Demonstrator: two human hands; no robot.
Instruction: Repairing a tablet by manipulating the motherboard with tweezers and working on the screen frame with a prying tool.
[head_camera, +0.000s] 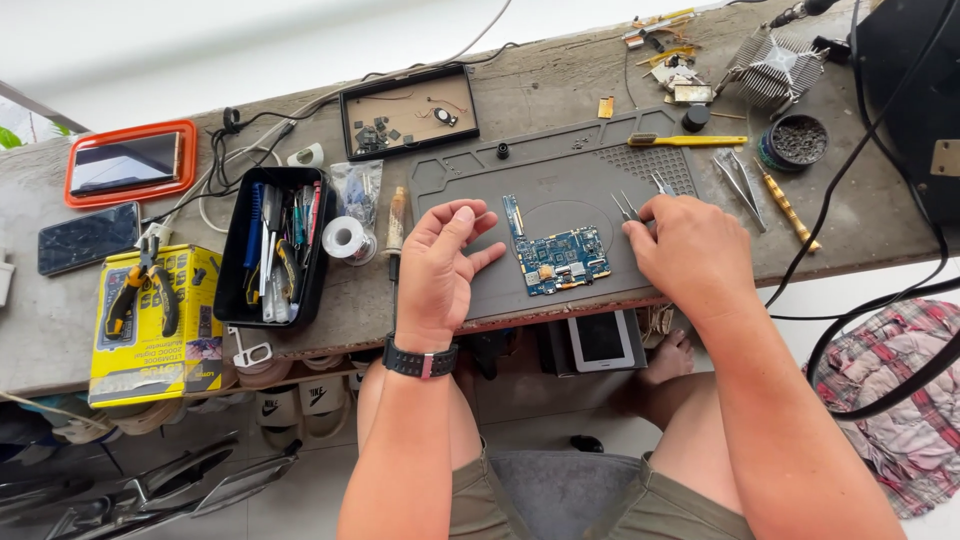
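Both hands rest on a grey silicone work mat (560, 170): the left hand (440, 262), fingers loosely curled and holding nothing, lies just left of a blue circuit board (562, 260); the right hand (690, 250) closes over metal tweezers (626, 207) just right of it. A black tool tray (275, 245) stands farther left.

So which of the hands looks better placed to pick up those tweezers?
The right hand, probably: its fingers already rest on the tweezers. The left hand lies beyond the blue circuit board.

Blue circuit board (562, 260) and tweezers (627, 207) on my grey work mat (560, 170).
The board lies flat between my hands; the tweezers' metal tips poke out from under my right hand (692, 252).
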